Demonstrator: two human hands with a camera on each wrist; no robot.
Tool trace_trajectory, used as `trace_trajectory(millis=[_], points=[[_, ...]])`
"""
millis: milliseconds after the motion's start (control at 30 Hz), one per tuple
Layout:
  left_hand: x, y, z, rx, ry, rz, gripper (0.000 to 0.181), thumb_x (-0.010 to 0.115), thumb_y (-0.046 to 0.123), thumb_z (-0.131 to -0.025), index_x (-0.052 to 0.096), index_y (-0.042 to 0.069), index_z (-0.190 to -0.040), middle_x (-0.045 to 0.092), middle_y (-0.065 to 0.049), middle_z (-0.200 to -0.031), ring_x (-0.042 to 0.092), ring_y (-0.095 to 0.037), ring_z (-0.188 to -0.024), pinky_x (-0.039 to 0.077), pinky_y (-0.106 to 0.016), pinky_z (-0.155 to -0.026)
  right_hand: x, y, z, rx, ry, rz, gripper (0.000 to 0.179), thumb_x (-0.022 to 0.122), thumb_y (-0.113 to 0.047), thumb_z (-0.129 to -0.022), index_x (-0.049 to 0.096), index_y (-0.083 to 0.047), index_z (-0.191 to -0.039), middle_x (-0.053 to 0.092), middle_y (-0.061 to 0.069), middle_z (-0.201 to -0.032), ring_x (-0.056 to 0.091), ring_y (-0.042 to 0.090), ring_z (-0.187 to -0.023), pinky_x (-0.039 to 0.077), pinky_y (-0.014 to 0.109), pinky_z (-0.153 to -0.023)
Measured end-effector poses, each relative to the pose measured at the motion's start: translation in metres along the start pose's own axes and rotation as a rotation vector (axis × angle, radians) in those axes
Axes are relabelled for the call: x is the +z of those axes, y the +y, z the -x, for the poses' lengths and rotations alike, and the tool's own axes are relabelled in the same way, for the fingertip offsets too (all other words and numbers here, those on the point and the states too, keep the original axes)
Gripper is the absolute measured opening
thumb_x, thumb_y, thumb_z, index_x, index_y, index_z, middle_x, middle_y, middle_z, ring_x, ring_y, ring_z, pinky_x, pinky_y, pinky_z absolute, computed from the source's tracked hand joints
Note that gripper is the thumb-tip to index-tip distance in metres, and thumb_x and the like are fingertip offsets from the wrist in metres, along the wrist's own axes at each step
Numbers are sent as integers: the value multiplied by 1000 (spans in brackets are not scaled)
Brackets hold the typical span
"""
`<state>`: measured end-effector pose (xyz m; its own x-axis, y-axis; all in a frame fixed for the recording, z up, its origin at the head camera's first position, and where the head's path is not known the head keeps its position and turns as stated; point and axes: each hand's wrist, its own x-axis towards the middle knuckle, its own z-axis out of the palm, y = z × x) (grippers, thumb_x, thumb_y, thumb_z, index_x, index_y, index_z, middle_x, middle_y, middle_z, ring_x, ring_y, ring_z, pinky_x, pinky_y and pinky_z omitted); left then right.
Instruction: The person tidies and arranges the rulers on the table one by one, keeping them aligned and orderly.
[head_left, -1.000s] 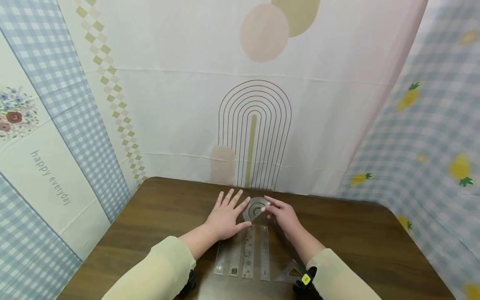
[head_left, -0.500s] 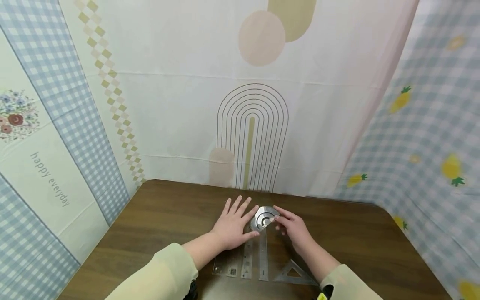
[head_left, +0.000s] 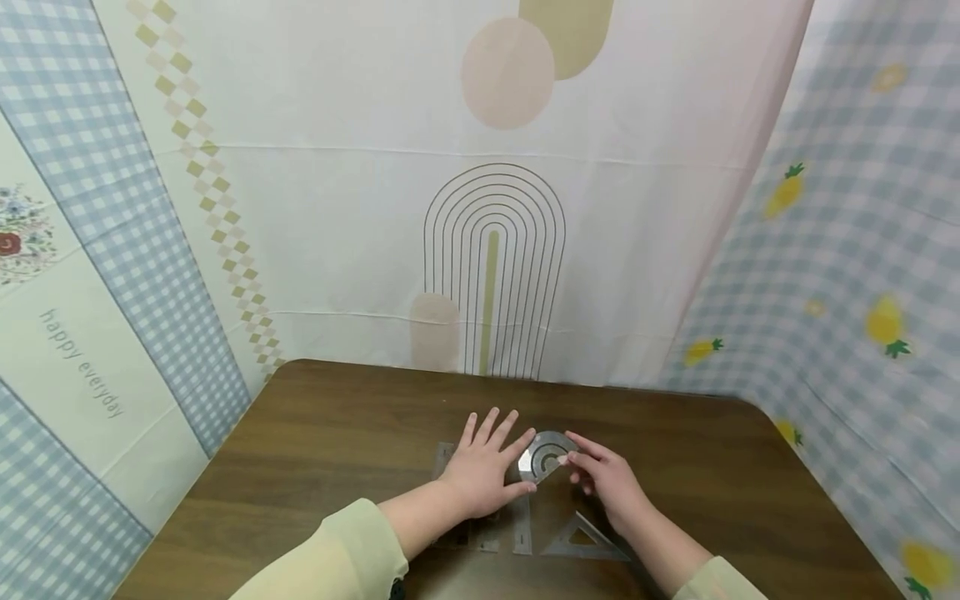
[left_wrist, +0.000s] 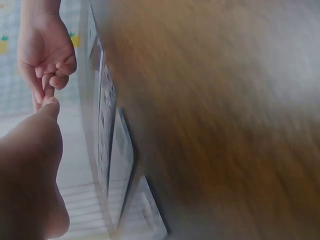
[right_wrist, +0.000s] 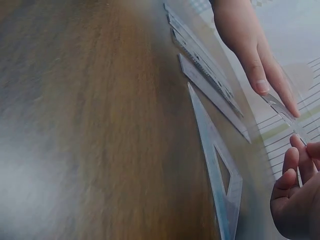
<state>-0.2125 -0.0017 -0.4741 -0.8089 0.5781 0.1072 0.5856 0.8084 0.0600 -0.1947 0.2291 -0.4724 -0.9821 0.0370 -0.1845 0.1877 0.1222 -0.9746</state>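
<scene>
A clear protractor is between my two hands, raised above the table in the right wrist view. At its right end, my right hand pinches it between thumb and index finger. My left hand has its fingers straight and spread, with the thumb and index fingertips at the protractor's left edge. Below the hands, several clear rulers lie side by side, some partly hidden under the left hand and forearm. A clear set square with a triangular hole lies to their right, close to the right forearm.
The brown wooden table has a rounded far edge. Patterned cloth hangs behind it, with checked cloth on the right and more on the left.
Both hands have moved right and nearer with the protractor. The right forearm has shifted off the set square, which now shows more fully. The left hand and forearm now cover more of the rulers.
</scene>
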Motion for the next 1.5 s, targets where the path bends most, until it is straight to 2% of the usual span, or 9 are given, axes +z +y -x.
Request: trace_trajectory(millis=[400,533,667,967,1133,1333,1500], points=[[6,26,0,-4,-31,45,78,40,71,-94,12,39,-159,5,-1,-167,-3,-29,-152,0,-57,-119,-22,7,17,58,-11,-30,50,61,-19,-98,51,-8,-145,71,7,-96,57,13,-72,44,25,-59],[6,33,-1,-11,-31,62,75,39,70,-95,14,39,-159,8,-1,-167,1,-31,-152,3,-58,-119,-30,7,20,61,-11,-25,51,63,-20,-97,51,-8,-144,70,6,-95,57,13,-73,43,25,-60],[4,43,-3,-11,-44,98,73,36,70,-96,14,39,-159,8,-1,-167,1,-32,-152,1,-58,-118,-39,8,23,69,5,-16,50,63,-21,-96,51,-8,-144,69,7,-96,58,13,-73,44,25,-61],[15,65,-14,-14,-77,55,73,29,74,-94,12,42,-158,7,2,-167,2,-30,-152,1,-57,-118,-59,12,35,89,12,6,54,60,-19,-98,45,-5,-148,69,5,-93,58,13,-73,45,25,-62],[17,78,-19,-5,-86,40,73,28,74,-94,15,43,-158,12,1,-166,6,-30,-152,5,-57,-119,-70,15,40,105,38,35,54,58,-19,-99,44,-4,-149,69,5,-91,57,12,-73,44,25,-61],[15,92,-23,3,-129,35,71,28,74,-94,14,44,-158,13,4,-166,6,-28,-152,5,-55,-119,-82,20,44,128,51,40,53,56,-18,-101,41,-3,-150,69,3,-93,58,13,-73,45,27,-61],[14,105,-26,3,-195,50,72,28,76,-93,12,46,-156,13,6,-166,3,-26,-152,1,-53,-119,-92,26,50,166,57,58,54,54,-19,-102,39,-2,-151,69,3,-96,59,15,-77,46,28,-62]])
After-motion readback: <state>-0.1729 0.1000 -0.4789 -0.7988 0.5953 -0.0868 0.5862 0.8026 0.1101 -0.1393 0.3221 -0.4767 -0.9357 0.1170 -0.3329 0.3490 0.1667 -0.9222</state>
